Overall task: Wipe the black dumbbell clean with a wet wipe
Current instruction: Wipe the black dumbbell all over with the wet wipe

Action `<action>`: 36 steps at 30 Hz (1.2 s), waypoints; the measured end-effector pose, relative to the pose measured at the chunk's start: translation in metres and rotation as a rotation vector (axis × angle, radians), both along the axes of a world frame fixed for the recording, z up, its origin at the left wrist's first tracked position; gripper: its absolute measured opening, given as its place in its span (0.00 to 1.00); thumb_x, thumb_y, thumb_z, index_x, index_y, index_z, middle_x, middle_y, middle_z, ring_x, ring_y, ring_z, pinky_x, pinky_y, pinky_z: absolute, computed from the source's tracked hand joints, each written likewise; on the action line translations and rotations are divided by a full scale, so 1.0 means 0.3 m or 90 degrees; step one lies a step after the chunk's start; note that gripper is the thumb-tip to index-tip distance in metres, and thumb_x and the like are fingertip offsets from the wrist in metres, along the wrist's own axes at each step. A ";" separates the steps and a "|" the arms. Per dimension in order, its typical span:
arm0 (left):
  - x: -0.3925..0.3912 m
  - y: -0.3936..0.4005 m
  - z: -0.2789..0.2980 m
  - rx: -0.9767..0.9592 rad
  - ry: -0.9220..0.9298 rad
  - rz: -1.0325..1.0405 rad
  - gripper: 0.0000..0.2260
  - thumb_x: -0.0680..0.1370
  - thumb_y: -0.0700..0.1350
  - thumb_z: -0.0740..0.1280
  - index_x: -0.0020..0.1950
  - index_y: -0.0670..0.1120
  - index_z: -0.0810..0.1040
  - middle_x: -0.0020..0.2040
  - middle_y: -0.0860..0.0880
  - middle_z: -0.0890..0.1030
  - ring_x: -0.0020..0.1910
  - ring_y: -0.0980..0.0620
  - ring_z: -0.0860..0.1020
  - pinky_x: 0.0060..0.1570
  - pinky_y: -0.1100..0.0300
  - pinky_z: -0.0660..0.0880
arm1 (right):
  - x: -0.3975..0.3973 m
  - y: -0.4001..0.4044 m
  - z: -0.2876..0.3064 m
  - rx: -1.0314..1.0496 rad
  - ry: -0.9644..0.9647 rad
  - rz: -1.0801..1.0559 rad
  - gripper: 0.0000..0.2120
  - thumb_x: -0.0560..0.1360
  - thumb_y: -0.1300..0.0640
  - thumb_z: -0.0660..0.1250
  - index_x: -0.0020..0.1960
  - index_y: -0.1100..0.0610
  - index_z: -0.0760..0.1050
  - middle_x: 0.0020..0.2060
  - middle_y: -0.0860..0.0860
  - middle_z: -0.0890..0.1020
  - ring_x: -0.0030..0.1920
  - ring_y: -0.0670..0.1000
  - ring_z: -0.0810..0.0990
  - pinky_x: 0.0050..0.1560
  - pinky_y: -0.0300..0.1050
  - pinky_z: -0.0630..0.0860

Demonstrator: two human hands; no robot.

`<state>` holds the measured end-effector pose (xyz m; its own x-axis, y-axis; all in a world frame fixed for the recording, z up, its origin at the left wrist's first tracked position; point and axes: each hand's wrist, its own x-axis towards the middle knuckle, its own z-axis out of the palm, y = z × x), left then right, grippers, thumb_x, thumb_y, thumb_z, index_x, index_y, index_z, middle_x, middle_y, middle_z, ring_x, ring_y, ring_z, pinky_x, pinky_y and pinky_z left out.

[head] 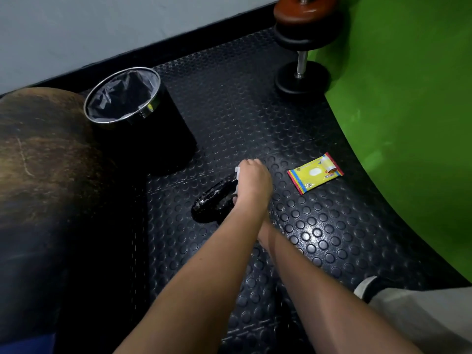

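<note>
head view: worn on the person's head | faces forward and steeply down at the floor (pixel 319 226) | near, both forearms reach in from the bottom edge | wide-angle, edges bowed | wall (pixel 76 29) beyond the fingers, along the top

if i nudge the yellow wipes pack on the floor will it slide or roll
The wipes pack lies flat and looks like thin soft film, so it would probably slide, not roll. It likely flexes when lifted. The studded rubber floor may drag on it.

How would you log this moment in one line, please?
left hand: presses wipe on dumbbell | right hand: hidden under left forearm | wipe pack: on floor
</note>
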<state>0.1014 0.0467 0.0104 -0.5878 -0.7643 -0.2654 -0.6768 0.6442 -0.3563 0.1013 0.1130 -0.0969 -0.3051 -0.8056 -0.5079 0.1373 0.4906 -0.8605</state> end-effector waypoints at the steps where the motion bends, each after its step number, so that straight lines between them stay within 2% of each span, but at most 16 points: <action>1: 0.003 -0.017 -0.030 -0.025 0.016 -0.041 0.13 0.81 0.45 0.58 0.61 0.43 0.75 0.55 0.45 0.78 0.51 0.48 0.78 0.45 0.57 0.69 | 0.006 -0.019 -0.016 -0.007 0.019 -0.006 0.21 0.78 0.64 0.64 0.70 0.60 0.67 0.60 0.49 0.76 0.59 0.47 0.77 0.65 0.42 0.75; 2: 0.010 -0.029 -0.031 -0.005 0.031 -0.058 0.12 0.80 0.45 0.59 0.59 0.43 0.77 0.54 0.44 0.79 0.50 0.47 0.79 0.40 0.57 0.68 | 0.016 -0.033 -0.026 0.010 0.052 -0.015 0.29 0.73 0.55 0.67 0.72 0.58 0.66 0.67 0.52 0.75 0.66 0.51 0.75 0.70 0.50 0.71; 4: 0.031 -0.071 -0.010 0.021 0.105 -0.055 0.12 0.81 0.45 0.57 0.54 0.44 0.78 0.51 0.46 0.81 0.45 0.45 0.79 0.34 0.57 0.66 | 0.024 -0.041 0.001 0.028 0.028 -0.069 0.41 0.67 0.45 0.69 0.76 0.52 0.59 0.74 0.53 0.67 0.72 0.54 0.70 0.73 0.55 0.68; 7: 0.084 -0.096 0.012 0.108 0.222 0.010 0.11 0.82 0.45 0.52 0.49 0.45 0.72 0.47 0.46 0.80 0.39 0.42 0.73 0.34 0.55 0.65 | 0.028 -0.065 0.010 0.037 0.083 -0.039 0.38 0.76 0.44 0.67 0.80 0.49 0.53 0.78 0.48 0.56 0.75 0.55 0.62 0.76 0.56 0.61; 9: 0.124 -0.090 0.037 0.143 0.293 0.052 0.09 0.82 0.44 0.52 0.49 0.43 0.70 0.46 0.43 0.79 0.40 0.40 0.73 0.36 0.51 0.71 | 0.025 -0.070 0.011 0.028 0.116 -0.066 0.37 0.73 0.41 0.66 0.78 0.47 0.57 0.76 0.51 0.60 0.74 0.57 0.65 0.74 0.57 0.65; 11: 0.168 -0.086 0.057 0.192 0.351 0.124 0.15 0.84 0.48 0.51 0.49 0.41 0.74 0.47 0.41 0.80 0.45 0.38 0.77 0.46 0.46 0.76 | 0.026 -0.066 -0.006 0.023 0.118 -0.090 0.36 0.71 0.38 0.66 0.76 0.46 0.60 0.75 0.52 0.64 0.73 0.57 0.68 0.71 0.56 0.68; 13: 0.212 -0.083 0.064 0.237 0.404 0.206 0.22 0.84 0.53 0.49 0.45 0.41 0.76 0.45 0.42 0.80 0.47 0.39 0.77 0.50 0.48 0.75 | 0.029 -0.053 -0.011 0.025 0.092 -0.078 0.34 0.76 0.42 0.65 0.78 0.47 0.58 0.76 0.51 0.60 0.75 0.56 0.64 0.74 0.54 0.64; 16: 0.278 -0.072 0.053 0.265 0.471 0.251 0.26 0.84 0.56 0.49 0.34 0.44 0.71 0.37 0.46 0.77 0.43 0.43 0.76 0.45 0.52 0.71 | 0.016 -0.045 -0.004 0.030 0.086 -0.057 0.35 0.78 0.43 0.64 0.80 0.48 0.52 0.79 0.49 0.53 0.77 0.56 0.59 0.77 0.54 0.59; 18: 0.325 -0.058 0.048 0.269 0.525 0.261 0.26 0.84 0.56 0.49 0.30 0.46 0.66 0.33 0.48 0.75 0.38 0.46 0.75 0.41 0.53 0.69 | 0.012 -0.054 -0.006 0.050 0.094 -0.051 0.36 0.79 0.43 0.63 0.81 0.49 0.51 0.79 0.49 0.52 0.78 0.57 0.58 0.77 0.54 0.58; 21: 0.394 -0.034 0.021 0.281 0.611 0.273 0.25 0.85 0.56 0.50 0.31 0.47 0.65 0.32 0.50 0.75 0.35 0.52 0.74 0.38 0.55 0.68 | 0.011 -0.060 -0.003 0.056 0.086 -0.046 0.39 0.78 0.38 0.62 0.81 0.49 0.49 0.79 0.47 0.50 0.78 0.57 0.57 0.77 0.55 0.58; 26: 0.476 0.013 -0.046 0.264 0.734 0.248 0.21 0.86 0.55 0.49 0.40 0.47 0.73 0.38 0.52 0.78 0.37 0.57 0.75 0.40 0.58 0.71 | 0.010 -0.054 0.000 0.045 0.072 -0.042 0.41 0.77 0.36 0.62 0.81 0.48 0.48 0.79 0.46 0.49 0.79 0.56 0.55 0.78 0.56 0.56; 29: 0.491 0.047 -0.074 0.227 0.773 0.246 0.20 0.86 0.54 0.48 0.43 0.48 0.72 0.40 0.51 0.77 0.40 0.54 0.75 0.42 0.58 0.72 | 0.012 -0.056 -0.002 0.041 0.071 -0.048 0.40 0.77 0.36 0.62 0.81 0.48 0.48 0.79 0.46 0.49 0.79 0.56 0.55 0.78 0.55 0.55; 32: 0.467 0.077 -0.080 0.164 0.772 0.285 0.20 0.86 0.53 0.46 0.42 0.47 0.69 0.39 0.50 0.75 0.39 0.53 0.73 0.40 0.59 0.68 | 0.017 -0.058 -0.012 0.034 0.081 -0.058 0.40 0.77 0.37 0.63 0.81 0.49 0.50 0.79 0.47 0.51 0.78 0.56 0.56 0.78 0.54 0.56; 34: 0.426 0.073 -0.059 0.145 0.730 0.323 0.19 0.85 0.53 0.46 0.43 0.47 0.70 0.41 0.51 0.75 0.41 0.53 0.74 0.42 0.59 0.66 | 0.017 -0.061 -0.015 0.039 0.091 -0.060 0.39 0.77 0.38 0.63 0.81 0.50 0.50 0.79 0.48 0.51 0.78 0.56 0.57 0.78 0.53 0.56; 36: 0.385 0.054 -0.023 0.137 0.633 0.312 0.19 0.85 0.52 0.46 0.45 0.46 0.72 0.43 0.50 0.77 0.43 0.50 0.74 0.44 0.57 0.65 | 0.016 -0.058 -0.014 0.046 0.092 -0.058 0.39 0.78 0.38 0.63 0.81 0.50 0.50 0.79 0.49 0.51 0.78 0.56 0.57 0.78 0.52 0.57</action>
<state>0.2168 0.0630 0.0036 -0.2610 -0.9653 -0.0003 -0.7949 0.2148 0.5675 0.1061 0.0955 -0.1011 -0.4497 -0.7344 -0.5084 0.0614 0.5424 -0.8379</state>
